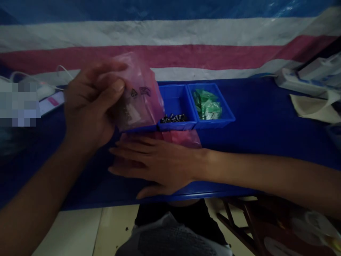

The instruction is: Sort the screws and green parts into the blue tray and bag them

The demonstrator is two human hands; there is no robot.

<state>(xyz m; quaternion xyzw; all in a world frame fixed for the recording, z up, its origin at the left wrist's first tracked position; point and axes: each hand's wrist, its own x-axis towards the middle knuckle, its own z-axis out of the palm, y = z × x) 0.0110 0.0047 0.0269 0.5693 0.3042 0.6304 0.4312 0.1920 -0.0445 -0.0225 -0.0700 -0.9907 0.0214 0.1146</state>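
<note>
Pink bag [140,103], black triangle mark [134,92], illegible print [145,91]

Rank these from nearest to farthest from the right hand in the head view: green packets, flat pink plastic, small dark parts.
From the right hand:
1. Flat pink plastic: directly beneath it.
2. Small dark parts: just beyond, in a blue bin.
3. Green packets: farther right, in the adjoining bin.

We count two hands [89,106] [165,163], at least two pink bags [145,106] [186,138] and, toward one o'clock, two blue trays [174,95] [213,123].
</note>
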